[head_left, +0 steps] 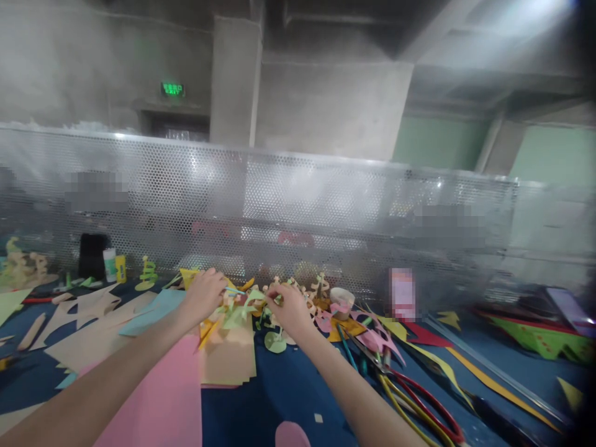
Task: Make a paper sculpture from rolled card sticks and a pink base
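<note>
While both forearms stretch over the dark blue worktop (279, 397), a pale green paper strip (254, 299) hangs between the two hands, at about seven o'clock from the centre of the view. It is thin, light and bent into a loose curl, its right end meeting the right hand (291, 310). There the grip is pinched, thumb and forefinger pressed together on the strip's tip. The left hand (207, 295), farther towards eight o'clock, has its fingers bent; a slim blue strip (236, 290) shows at their tips, though I cannot tell whether that grip pinches it. Just below the curl lies a stack of peach paper (228, 363).

At five o'clock a small white bowl (345, 293) holds crumpled-looking pink paper scraps (341, 307). Near four o'clock sits a green container (526, 335) with a red rim and reddish spots on its side; dark contents show above the rim, too blurred to name, and a device with a pale screen (570, 308) leans at its right end.
</note>
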